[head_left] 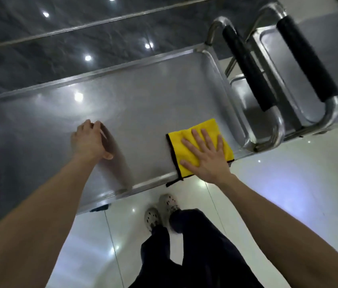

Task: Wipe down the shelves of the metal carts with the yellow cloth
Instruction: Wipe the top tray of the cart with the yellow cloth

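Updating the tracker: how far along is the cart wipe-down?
Done: no wiped area can be told from the steel. In hand: the right hand presses the yellow cloth flat on the top shelf, near-right corner; the left hand rests on it. Left: apparently the second cart.

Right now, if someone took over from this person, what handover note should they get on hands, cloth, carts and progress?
Left hand: rests on the top shelf, holds nothing.
Right hand: flat, fingers spread, presses the cloth.
The cloth lies folded at the shelf's front right corner, one edge over the front rim.
Second cart: to the right, no hand on it.
Done: cannot tell how much of this shelf is wiped.
Left: finish this shelf, any lower shelves, then the second cart.
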`<state>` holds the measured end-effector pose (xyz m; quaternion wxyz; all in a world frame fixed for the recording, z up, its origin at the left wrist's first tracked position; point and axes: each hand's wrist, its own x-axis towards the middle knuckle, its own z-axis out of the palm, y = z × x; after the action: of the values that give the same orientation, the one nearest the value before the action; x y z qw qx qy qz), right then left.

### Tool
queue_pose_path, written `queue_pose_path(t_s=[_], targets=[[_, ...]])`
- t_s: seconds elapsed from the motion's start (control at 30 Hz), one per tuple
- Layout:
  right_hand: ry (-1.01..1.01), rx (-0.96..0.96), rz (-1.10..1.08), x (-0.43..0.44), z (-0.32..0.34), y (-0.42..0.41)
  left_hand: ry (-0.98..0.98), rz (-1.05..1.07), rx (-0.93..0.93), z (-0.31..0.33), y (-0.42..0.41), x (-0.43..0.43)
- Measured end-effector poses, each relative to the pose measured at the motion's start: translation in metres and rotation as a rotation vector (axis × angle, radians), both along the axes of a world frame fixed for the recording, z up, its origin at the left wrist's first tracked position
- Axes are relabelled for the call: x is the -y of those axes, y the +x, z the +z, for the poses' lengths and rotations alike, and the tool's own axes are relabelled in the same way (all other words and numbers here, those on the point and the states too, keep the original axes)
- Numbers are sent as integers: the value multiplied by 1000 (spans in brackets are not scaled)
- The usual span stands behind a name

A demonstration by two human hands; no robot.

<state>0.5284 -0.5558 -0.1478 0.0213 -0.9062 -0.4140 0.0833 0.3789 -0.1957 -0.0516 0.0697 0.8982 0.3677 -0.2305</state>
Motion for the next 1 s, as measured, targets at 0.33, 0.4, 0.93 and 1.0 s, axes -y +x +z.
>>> queue_pose_path(t_s=[0.33,0.4,0.93,1.0], targets=[[-29,-59,-154,35,3,51,-110,-73,62,11,109,91],[0,-48,-126,32,-1,68,-122,-48,56,4,116,88],[-9,-53,-47,-259,-14,287,-117,28,130,-29,114,73],[16,-57,-30,-254,-14,281,-121,32,130,-27,114,71]])
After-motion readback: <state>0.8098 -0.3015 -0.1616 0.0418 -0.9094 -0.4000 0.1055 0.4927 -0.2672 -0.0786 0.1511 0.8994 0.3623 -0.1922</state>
